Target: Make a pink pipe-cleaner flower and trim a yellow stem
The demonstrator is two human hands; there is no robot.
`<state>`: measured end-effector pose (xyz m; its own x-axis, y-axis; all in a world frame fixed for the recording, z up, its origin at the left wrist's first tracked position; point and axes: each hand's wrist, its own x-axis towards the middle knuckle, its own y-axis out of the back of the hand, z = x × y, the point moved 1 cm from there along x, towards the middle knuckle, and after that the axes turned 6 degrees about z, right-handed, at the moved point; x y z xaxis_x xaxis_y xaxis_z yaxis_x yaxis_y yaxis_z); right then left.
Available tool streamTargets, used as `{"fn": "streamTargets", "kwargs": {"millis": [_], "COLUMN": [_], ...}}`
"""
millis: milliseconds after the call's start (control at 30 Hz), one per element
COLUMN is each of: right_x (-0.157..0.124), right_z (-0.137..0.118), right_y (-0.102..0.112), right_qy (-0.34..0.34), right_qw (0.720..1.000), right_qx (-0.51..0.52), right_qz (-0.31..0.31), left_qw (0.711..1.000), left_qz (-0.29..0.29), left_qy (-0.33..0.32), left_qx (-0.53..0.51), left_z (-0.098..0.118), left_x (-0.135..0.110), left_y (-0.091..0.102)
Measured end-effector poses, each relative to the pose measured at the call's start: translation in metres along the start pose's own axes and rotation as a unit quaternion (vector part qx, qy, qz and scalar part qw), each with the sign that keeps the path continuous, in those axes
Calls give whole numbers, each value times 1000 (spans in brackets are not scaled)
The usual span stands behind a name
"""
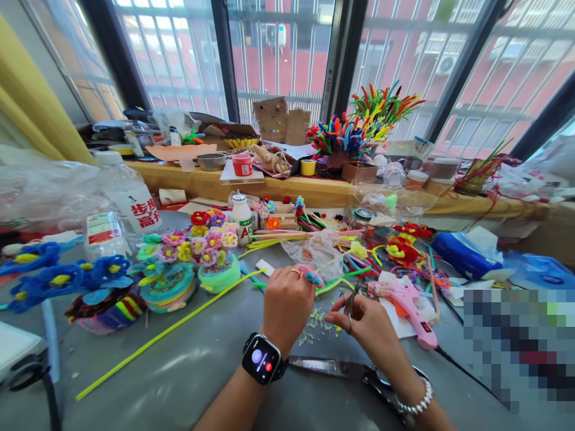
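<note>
My left hand (287, 302), with a smartwatch (262, 358) on its wrist, is closed in a fist around a small pink and blue pipe-cleaner piece (309, 275). My right hand (366, 323), wearing a bead bracelet, grips a small pair of scissors (351, 297) whose tips point up toward that piece. Tiny yellow-green clippings (317, 326) lie on the grey table (179, 371) between the two hands. A long yellow-green pipe cleaner (166, 332) stretches across the table to the left of my left hand.
Large scissors (332, 368) lie under my right forearm. A pink glue gun (411, 302) rests right of my hands. Pipe-cleaner flower baskets (188, 263), blue flowers (67, 278), plastic bottles (128, 197), loose pipe cleaners (314, 236) and a blue tissue pack (465, 257) crowd the table; a wooden ledge (278, 185) holds more supplies.
</note>
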<state>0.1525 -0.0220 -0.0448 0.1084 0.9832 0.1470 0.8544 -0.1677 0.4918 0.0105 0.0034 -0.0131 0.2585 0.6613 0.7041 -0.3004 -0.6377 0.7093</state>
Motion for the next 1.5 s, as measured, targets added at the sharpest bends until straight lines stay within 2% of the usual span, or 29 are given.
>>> {"fn": "streamTargets", "kwargs": {"millis": [167, 267, 567, 800, 1000, 1100, 1200, 1333, 1400, 1500], "right_x": [1, 0, 1, 1, 2, 2, 1, -1, -2, -4], "right_z": [3, -1, -2, 2, 4, 3, 0, -2, -3, -7], "right_y": [-7, -9, -9, -11, -12, -12, -10, -7, -6, -6], "right_qy": [-55, -63, -24, -3, -7, -3, 30, 60, 71, 85], "right_qw": [986, 973, 974, 981, 984, 987, 992, 993, 993, 993], "right_qx": [133, 183, 197, 155, 143, 124, 84, 45, 29, 0], "right_qz": [-87, -126, -112, -119, -106, -102, -91, -89, -92, -87], "left_qw": [998, 997, 994, 998, 996, 996, 985, 929, 914, 917], "left_qz": [25, 18, 30, 45, 74, 59, 5, -88, -101, -106], "left_qy": [29, 38, 40, -17, -24, -4, 75, 164, 180, 177], "left_qx": [-50, -70, -102, -47, -35, -63, -154, -319, -350, -341], "left_z": [1, 1, 6, 8, 7, 8, 8, 9, 9, 8], "left_x": [1, 1, -2, -3, -3, -3, -2, 0, 1, 1], "left_y": [2, 2, 0, 0, 1, -1, -5, -7, -5, -5]}}
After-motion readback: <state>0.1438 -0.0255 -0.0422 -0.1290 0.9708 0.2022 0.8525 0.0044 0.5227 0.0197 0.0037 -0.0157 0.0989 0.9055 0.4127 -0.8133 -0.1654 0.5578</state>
